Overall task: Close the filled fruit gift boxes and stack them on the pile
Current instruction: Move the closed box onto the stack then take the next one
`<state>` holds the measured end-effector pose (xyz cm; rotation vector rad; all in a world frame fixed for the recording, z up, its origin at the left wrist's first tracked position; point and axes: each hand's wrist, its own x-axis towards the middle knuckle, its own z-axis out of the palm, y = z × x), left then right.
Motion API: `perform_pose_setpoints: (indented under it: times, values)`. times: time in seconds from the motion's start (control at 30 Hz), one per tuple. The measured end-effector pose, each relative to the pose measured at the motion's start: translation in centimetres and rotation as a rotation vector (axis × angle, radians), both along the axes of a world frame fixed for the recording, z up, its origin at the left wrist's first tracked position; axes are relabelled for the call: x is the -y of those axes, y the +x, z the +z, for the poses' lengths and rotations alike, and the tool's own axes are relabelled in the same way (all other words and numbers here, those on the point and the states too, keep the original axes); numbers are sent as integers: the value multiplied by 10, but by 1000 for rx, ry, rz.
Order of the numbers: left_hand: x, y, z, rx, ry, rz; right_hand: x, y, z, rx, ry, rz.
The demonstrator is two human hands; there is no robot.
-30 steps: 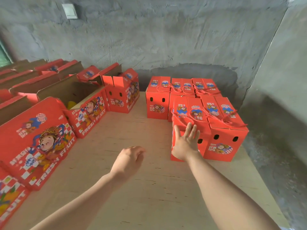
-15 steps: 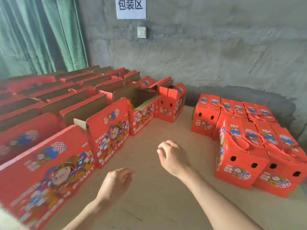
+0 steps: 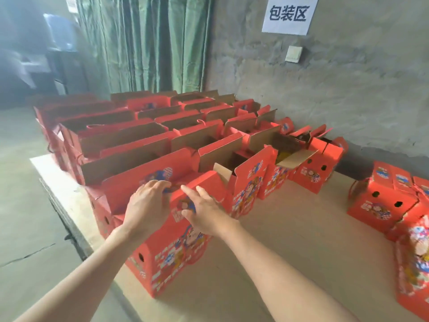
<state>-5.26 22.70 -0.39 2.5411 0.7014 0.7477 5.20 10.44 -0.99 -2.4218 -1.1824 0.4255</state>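
The near box [image 3: 176,256] is made of cardboard, printed red on the outside with a faint sheen; the open boxes [image 3: 130,163] behind it are left raw brown and matt on their inner faces, and the card's cut edges are shown at the flaps; the closed boxes [image 3: 380,205] at the right are finished in the same smooth printed card. The board [image 3: 290,240] beneath is seen as pale wood, matt and unvarnished; the wall [image 3: 348,101] is rendered in grey cement, rough and trowel-marked; the curtain [image 3: 151,43] at the far left is made of green cloth, hung in soft folds; the sign [image 3: 287,13] is white paper; the switch [image 3: 293,54] is smooth pale plastic; the floor [image 3: 23,217] is laid in dull, cracked concrete.
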Motion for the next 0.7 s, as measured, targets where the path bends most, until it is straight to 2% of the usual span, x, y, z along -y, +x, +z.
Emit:
perform_pose_setpoints:
  times: [0.1, 0.17, 0.3, 0.4, 0.5, 0.6, 0.7]
  values:
    - [-28, -7, -20, -352, -30, 26, -14, -2, -11, 33, -193, 20]
    - [-35, -13, -36, -473, 21, -13, -19, -5, -22, 97, -211, 4]
    - [-48, -14, -40, -278, 15, -49, -32, -18, -36, 18, -22, -225]
    - [-66, -3, -32, -182, -105, -29, -44, -29, -37, 9, 68, -202]
    - [-74, 9, -32, -252, -124, -77, -52, -31, -27, 93, 18, -121]
    - [-75, 19, -35, -338, -29, -105, -53, -24, -9, 110, 85, -231]
    - [-75, 28, -33, -438, 104, -128, -46, -17, 6, 21, 132, -306]
